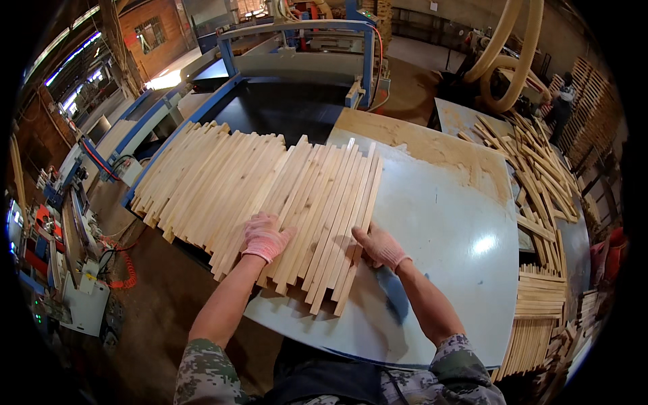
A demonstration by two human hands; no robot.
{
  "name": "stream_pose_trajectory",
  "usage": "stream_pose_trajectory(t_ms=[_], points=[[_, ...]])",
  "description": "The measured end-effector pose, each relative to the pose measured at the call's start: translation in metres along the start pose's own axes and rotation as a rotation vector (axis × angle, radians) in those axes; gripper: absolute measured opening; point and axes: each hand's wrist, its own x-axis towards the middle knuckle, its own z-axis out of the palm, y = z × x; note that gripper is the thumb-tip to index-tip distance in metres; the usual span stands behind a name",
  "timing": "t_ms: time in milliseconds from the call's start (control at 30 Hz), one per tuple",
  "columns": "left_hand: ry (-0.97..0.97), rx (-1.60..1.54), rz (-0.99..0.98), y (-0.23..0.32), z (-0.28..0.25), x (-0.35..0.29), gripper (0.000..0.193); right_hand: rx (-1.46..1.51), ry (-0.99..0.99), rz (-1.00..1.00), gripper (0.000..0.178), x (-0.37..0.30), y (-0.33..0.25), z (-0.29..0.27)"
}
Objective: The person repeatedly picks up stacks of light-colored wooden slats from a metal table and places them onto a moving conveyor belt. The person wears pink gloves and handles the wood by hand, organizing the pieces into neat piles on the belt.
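A wide row of pale wooden strips (223, 175) lies side by side, with uneven ends, across the near end of a black belt and a light grey tabletop (445, 229). My left hand (266, 236), in a pink-and-white knit glove, rests flat on top of the strips with its thumb out. At the row's right edge is my right hand (381, 248), gloved alike. Its thumb is stretched toward the outermost strip (361, 236) and stands apart from the fingers, which are partly hidden below the hand.
Beyond the row stands a blue-framed conveyor machine (297, 67). Wood dust (425, 145) covers the table's far part. Loose strips (540, 169) lie in a heap on the right, above stacked strips (533, 344). Thick hoses (506, 67) hang behind. Another person (561, 108) stands far right.
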Motion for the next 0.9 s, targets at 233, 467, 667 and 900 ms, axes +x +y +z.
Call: stream_pose_trajectory(t_ms=[233,467,667,900], points=[[-0.101,-0.088,-0.052,0.032,-0.016,0.021,0.081,-0.216,0.285,-0.096,0.086,-0.005,0.019,0.028],[-0.205,-0.224,0.044,0.052,-0.001,-0.016,0.072,-0.313,0.4,0.049,0.099,-0.049,0.049,0.018],[-0.328,-0.664,0.364,0.045,0.038,-0.05,0.067,-0.23,0.504,-0.014,0.091,-0.098,0.095,0.005],[-0.916,-0.641,0.588,-0.065,-0.007,-0.053,0.058,-0.46,1.072,-0.111,0.08,-0.105,0.08,0.028]])
